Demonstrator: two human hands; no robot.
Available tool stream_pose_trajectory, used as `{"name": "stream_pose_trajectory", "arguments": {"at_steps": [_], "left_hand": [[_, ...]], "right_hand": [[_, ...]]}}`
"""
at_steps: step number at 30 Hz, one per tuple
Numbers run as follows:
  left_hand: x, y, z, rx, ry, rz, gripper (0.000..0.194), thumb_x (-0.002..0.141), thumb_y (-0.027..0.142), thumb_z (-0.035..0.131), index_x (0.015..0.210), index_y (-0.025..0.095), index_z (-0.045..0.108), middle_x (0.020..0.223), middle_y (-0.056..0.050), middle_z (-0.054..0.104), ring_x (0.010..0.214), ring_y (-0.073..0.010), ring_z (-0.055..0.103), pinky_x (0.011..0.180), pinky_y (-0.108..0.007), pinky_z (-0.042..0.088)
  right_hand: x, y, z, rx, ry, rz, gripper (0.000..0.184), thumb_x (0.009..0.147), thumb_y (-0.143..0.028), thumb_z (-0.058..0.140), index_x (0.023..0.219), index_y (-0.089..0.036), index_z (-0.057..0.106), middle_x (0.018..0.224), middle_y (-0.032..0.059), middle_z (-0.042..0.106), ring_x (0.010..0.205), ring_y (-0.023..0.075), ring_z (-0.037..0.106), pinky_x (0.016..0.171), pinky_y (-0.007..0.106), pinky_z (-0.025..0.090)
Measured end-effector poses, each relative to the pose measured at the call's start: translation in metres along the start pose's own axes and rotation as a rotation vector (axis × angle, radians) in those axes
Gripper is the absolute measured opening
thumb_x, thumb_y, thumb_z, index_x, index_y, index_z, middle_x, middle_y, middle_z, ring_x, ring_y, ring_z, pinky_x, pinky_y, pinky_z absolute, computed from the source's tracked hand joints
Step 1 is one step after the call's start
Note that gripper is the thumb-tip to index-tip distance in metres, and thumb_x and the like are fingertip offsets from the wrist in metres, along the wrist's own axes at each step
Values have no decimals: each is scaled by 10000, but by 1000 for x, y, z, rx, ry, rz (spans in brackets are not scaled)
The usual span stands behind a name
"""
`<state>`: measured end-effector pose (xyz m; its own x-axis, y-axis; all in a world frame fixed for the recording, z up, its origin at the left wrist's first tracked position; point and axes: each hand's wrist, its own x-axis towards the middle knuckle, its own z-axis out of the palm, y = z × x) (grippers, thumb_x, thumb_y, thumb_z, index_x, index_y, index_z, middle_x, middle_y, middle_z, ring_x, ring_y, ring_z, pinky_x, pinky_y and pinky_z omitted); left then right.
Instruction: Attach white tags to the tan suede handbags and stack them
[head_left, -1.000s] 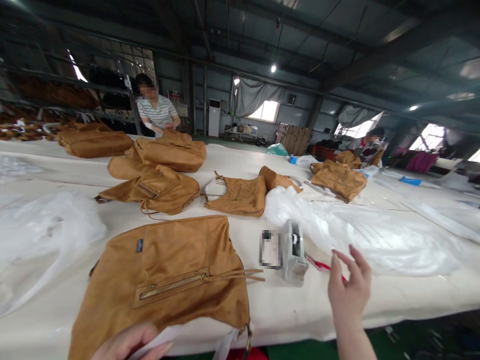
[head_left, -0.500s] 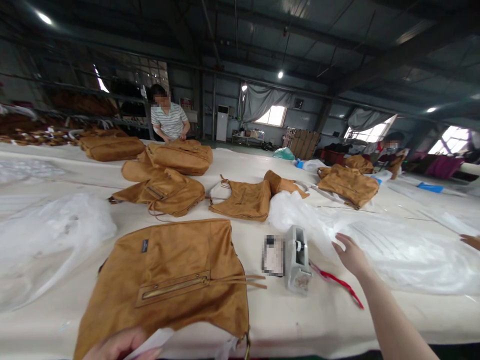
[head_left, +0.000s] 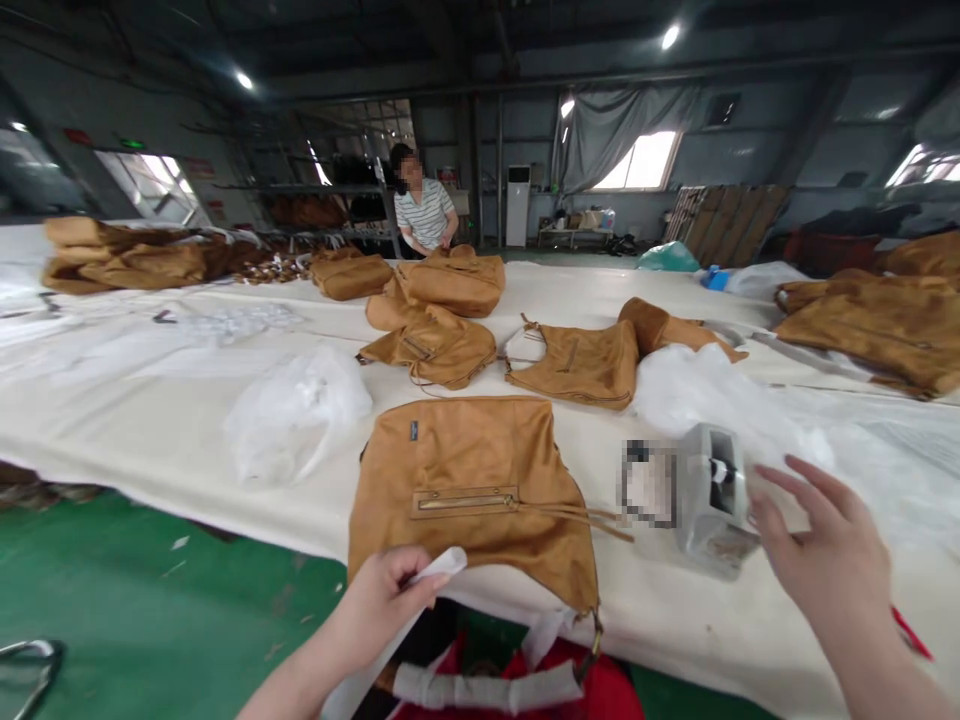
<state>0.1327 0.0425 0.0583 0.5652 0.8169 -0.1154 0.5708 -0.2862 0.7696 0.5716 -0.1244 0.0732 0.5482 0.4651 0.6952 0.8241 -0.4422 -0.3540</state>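
A tan handbag (head_left: pixel 480 450) lies flat at the table's front edge, its zip pocket and small dark label facing up. Its strap (head_left: pixel 487 690), partly wrapped in white material, hangs below the edge. Pinched in my left hand (head_left: pixel 394 595) is a white strip of thin wrapping material (head_left: pixel 448 563), which trails down toward the strap. On the right, my right hand (head_left: pixel 825 530) has its fingers apart and holds nothing I can see. Its fingertips are close beside a grey tape dispenser (head_left: pixel 716 505); whether they touch it I cannot tell.
A blurred-out small object (head_left: pixel 649 485) lies left of the dispenser. Clear plastic bags (head_left: pixel 296 420) sit on both sides, and a red ribbon (head_left: pixel 911 632) is by my right forearm. More tan bags (head_left: pixel 577 365) lie farther back. Across the table stands a person (head_left: pixel 425 210).
My view has swung left. My right hand has come from the plastic sheeting to the tape dispenser. The left hand, still with the white strip, now shows whole at the bag's front edge.
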Motion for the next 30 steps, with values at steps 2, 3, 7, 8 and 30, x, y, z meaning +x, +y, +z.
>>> {"name": "stream_pose_trajectory", "arguments": {"at_steps": [2, 3, 7, 8, 30], "left_hand": [[0, 3, 3, -2, -24, 20, 415, 843, 507, 542, 601, 170, 564, 566, 30, 494, 560, -118, 446, 527, -214, 303], [0, 4, 4, -5, -37, 27, 401, 850, 491, 541, 612, 169, 568, 572, 29, 504, 562, -118, 450, 529, -215, 305], [-2, 5, 7, -8, -105, 33, 346, 847, 445, 556, 649, 164, 587, 601, 26, 532, 581, -119, 462, 536, -213, 311], [-3, 4, 6, -1, -115, 32, 328, 840, 433, 565, 654, 164, 586, 607, 29, 529, 583, -117, 458, 536, -212, 310], [26, -84, -37, -160, 476, -229, 404, 736, 533, 625, 722, 132, 678, 607, -2, 602, 595, -171, 544, 548, -248, 390]], "right_hand": [[-26, -44, 7, 152, -135, -78, 366, 903, -474, 504, 1123, -226, 660, 1258, 93, 616, 1000, 263, 637, 809, 385, 531], [-38, -63, 14, 207, -212, -130, 347, 917, -456, 492, 1132, -233, 648, 1226, 85, 634, 996, 251, 639, 812, 375, 535], [-77, -116, 58, 266, -455, -390, 395, 979, -334, 383, 1331, -193, 494, 1288, 110, 594, 1155, 249, 569, 982, 426, 476], [-84, -123, 68, 228, -479, -436, 402, 984, -310, 371, 1349, -177, 472, 1311, 120, 577, 1166, 258, 556, 992, 439, 466], [-132, -121, 51, 307, -885, -310, 341, 983, -419, 395, 834, -274, 665, 839, 16, 702, 765, 198, 681, 689, 312, 510]]}}
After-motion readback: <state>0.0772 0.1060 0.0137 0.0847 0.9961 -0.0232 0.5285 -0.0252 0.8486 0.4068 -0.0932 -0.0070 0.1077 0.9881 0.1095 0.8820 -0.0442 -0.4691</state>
